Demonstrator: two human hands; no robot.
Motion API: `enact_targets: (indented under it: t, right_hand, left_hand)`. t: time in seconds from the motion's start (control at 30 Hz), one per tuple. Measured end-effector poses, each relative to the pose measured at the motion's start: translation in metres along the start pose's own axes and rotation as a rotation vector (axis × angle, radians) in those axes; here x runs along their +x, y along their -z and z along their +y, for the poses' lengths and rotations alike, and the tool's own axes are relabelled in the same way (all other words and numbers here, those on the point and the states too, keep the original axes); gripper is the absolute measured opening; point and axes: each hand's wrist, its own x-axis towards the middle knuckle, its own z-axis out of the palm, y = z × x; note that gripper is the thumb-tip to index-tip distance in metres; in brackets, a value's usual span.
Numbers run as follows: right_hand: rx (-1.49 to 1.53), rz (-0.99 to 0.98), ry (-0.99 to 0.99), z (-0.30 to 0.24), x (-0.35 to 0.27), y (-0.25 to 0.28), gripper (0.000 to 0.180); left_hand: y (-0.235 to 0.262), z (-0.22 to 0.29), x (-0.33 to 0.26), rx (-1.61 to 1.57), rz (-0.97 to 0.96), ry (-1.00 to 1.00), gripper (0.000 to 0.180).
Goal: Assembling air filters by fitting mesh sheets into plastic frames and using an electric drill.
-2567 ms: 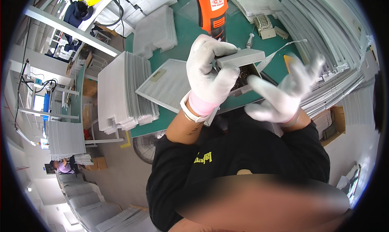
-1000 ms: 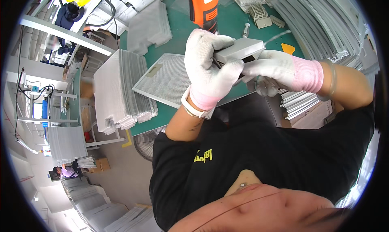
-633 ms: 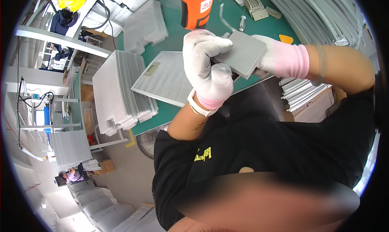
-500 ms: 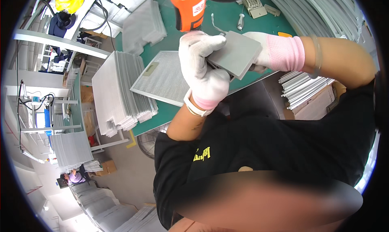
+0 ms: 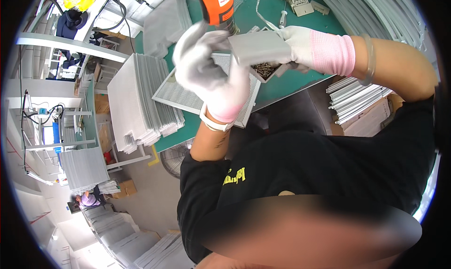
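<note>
My right hand [image 5: 300, 48], in a white glove with a pink cuff, grips a flat grey rectangular box [image 5: 259, 48] by its right side. A thin light cable [image 5: 264, 16] rises behind the box. My left hand [image 5: 209, 71], gloved the same way and smeared by motion, has its fingers apart at the box's left end. Its thumb is close to the box's lower left corner; whether it touches I cannot tell. Below the box is an open container of small screws [image 5: 265, 70]. A white-framed mesh panel [image 5: 188, 97] lies on the green table, partly hidden by my left hand.
An orange power screwdriver [image 5: 217, 3] hangs point-down just beyond my left hand. Stacks of mesh panels [image 5: 138, 102] stand at the left. A screwdriver [image 5: 283, 19] and pale metal parts [image 5: 298, 3] lie at the back. Metal strips [image 5: 354, 102] are stacked at lower right.
My left hand has come off the grey box's front and moved left, its fingers spreading. The box has turned flatter and shifted slightly left in my right hand, uncovering the container of screws.
</note>
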Motion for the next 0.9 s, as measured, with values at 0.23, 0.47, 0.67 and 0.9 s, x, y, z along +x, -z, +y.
enact_targets:
  t: [0.23,0.47,0.67,0.9]
  right_hand:
    - [-0.637,-0.014,0.383,0.006,0.005,0.015,0.028]
    - [0.014,0.13,0.036,-0.003,-0.001,0.002,0.028]
    - [0.009,0.134,0.075,0.008,0.003,0.003,0.024]
    - [0.04,0.102,0.021,-0.003,-0.004,0.002,0.024]
  left_hand:
    - [0.028,0.013,0.005,0.584,-0.481,-0.616,0.032]
    - [0.018,0.029,0.0,0.841,-0.583,-0.464,0.046]
    - [0.017,0.029,0.003,0.87,-0.591,-0.492,0.048]
    - [0.009,0.038,-0.004,0.92,-0.563,-0.41,0.048]
